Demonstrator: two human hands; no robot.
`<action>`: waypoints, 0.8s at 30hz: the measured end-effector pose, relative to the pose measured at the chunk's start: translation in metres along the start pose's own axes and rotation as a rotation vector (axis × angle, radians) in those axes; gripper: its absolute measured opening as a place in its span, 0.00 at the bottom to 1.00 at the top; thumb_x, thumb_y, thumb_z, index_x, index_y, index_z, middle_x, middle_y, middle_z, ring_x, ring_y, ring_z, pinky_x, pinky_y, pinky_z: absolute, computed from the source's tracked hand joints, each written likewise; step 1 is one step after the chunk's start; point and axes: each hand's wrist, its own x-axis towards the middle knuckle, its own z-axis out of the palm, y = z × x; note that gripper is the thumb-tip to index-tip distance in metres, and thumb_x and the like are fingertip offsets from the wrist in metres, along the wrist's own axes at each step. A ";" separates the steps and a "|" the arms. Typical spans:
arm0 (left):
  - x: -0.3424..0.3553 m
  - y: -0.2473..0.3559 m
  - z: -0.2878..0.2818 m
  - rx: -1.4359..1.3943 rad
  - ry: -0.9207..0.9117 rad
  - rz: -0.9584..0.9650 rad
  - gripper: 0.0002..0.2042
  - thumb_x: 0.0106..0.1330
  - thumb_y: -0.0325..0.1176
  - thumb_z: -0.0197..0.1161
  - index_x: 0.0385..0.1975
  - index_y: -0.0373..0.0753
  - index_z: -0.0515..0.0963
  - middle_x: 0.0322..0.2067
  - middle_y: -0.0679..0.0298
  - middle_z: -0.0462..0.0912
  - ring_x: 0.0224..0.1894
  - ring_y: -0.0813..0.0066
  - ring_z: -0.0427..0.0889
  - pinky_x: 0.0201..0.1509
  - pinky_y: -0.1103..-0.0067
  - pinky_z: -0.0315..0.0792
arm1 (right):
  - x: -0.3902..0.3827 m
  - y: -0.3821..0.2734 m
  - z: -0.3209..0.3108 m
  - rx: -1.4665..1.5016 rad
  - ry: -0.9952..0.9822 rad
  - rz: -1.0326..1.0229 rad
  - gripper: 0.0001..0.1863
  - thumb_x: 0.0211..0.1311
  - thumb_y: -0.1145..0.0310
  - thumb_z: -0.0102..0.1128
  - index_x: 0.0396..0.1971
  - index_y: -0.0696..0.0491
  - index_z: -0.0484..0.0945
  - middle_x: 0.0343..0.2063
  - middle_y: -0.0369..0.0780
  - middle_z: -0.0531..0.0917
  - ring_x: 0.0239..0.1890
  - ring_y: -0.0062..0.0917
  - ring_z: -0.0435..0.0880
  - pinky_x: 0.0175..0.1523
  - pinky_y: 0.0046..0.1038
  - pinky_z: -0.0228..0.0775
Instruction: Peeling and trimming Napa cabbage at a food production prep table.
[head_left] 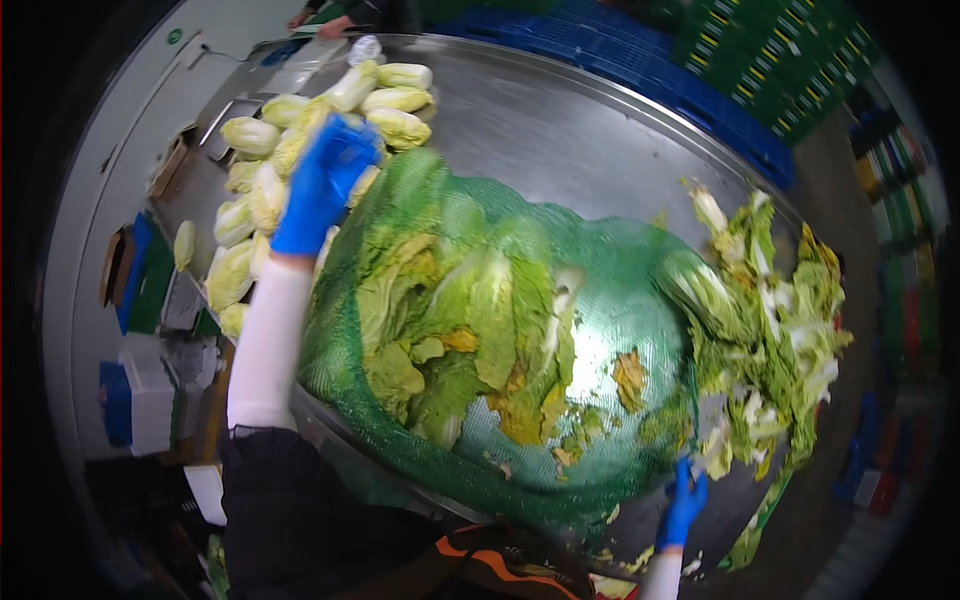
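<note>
My left hand (322, 185), in a blue glove, is over the pile of trimmed napa cabbages (232, 272) at the left. Its fingers are smeared by motion. My right hand (683, 508), also blue-gloved, is low at the right, its fingers closed on the edge of a green mesh bag (620, 245). The bag lies spread on the steel table with its mouth wide. Inside are leafy, untrimmed napa cabbages (493, 315), bunched at the left of the bag, and loose brown leaf scraps (628, 380).
Trimmed-off cabbage leaves (775, 330) are heaped along the right side of the steel table (560, 115). Blue crates (600, 50) and green crates (770, 60) stand beyond its far edge. Another person's hand (333, 27) shows at the far left. A white box (150, 395) is at left.
</note>
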 end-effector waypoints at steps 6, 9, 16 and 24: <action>-0.086 -0.096 0.152 0.779 -0.152 -0.494 0.32 0.63 0.49 0.60 0.56 0.25 0.68 0.49 0.46 0.78 0.50 0.56 0.79 0.54 0.68 0.72 | 0.001 -0.068 0.197 0.131 -0.671 0.116 0.23 0.59 0.58 0.65 0.50 0.55 0.74 0.33 0.34 0.82 0.15 0.11 0.65 0.20 0.15 0.57; -0.080 -0.158 0.133 1.178 -0.074 -0.484 0.27 0.63 0.48 0.58 0.48 0.26 0.73 0.41 0.40 0.80 0.43 0.44 0.80 0.49 0.61 0.73 | -0.003 -0.100 0.276 0.137 -0.824 0.137 0.28 0.56 0.54 0.68 0.52 0.54 0.73 0.31 0.32 0.79 0.20 0.13 0.69 0.23 0.17 0.60; -0.096 -0.209 0.171 1.235 0.188 -0.314 0.25 0.59 0.50 0.60 0.45 0.32 0.77 0.40 0.43 0.80 0.45 0.44 0.78 0.52 0.61 0.71 | 0.013 -0.078 0.305 0.295 -0.993 0.208 0.25 0.56 0.59 0.69 0.52 0.49 0.72 0.28 0.30 0.78 0.18 0.12 0.70 0.21 0.17 0.62; -0.194 -0.153 0.300 0.200 -0.277 -0.743 0.25 0.59 0.41 0.70 0.51 0.32 0.72 0.45 0.60 0.77 0.48 0.77 0.74 0.54 0.79 0.68 | -0.051 0.004 0.106 0.490 -0.473 0.172 0.39 0.52 0.70 0.72 0.62 0.58 0.60 0.41 0.38 0.80 0.33 0.17 0.78 0.32 0.19 0.70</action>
